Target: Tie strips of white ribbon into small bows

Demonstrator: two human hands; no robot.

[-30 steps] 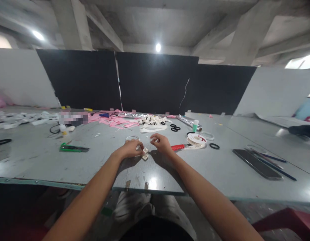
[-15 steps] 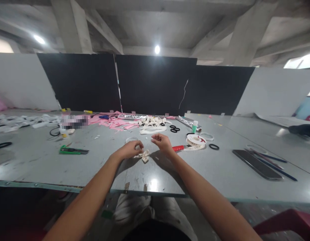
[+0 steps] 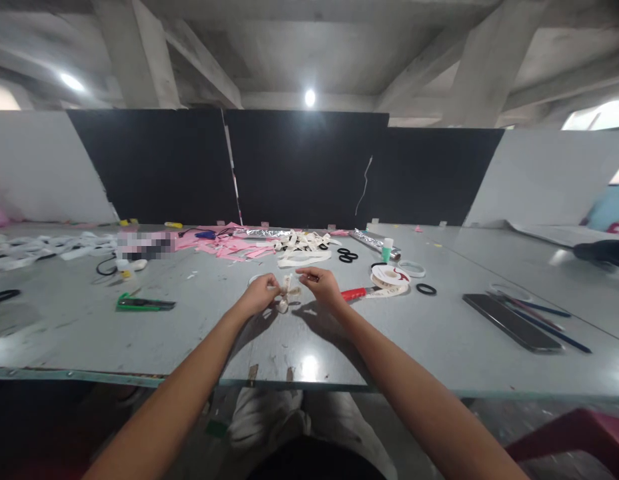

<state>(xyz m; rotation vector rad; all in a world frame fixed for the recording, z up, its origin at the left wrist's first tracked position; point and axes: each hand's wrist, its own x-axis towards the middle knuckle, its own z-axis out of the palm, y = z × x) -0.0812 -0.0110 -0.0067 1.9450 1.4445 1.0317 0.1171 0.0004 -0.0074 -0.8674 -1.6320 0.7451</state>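
Observation:
A cream ribbon bow (image 3: 284,305) with printed marks is held a little above the grey table (image 3: 189,340), its loops and tails spread. My left hand (image 3: 261,293) pinches its left side between thumb and fingers. Just to the right of the bow, my right hand (image 3: 319,283) has its fingers curled and thumb and fingertips drawn together. Whatever sits in that pinch is too small to make out. A thin white ring, partly hidden, lies behind my left hand. Close to my right wrist lies a red-handled tool (image 3: 353,294), partly covered by the arm.
Right of my hands lie a ribbon spool (image 3: 389,275), a black ring (image 3: 426,289), a green-and-white glue stick (image 3: 387,250) and a phone (image 3: 512,323). A green utility knife (image 3: 145,303) lies left. Cream ribbon pieces (image 3: 304,243) and pink strips (image 3: 229,248) are heaped behind.
My left hand has lifted the bow off the tabletop and turned it more upright. My right hand has come closer to it. The view has shifted slightly.

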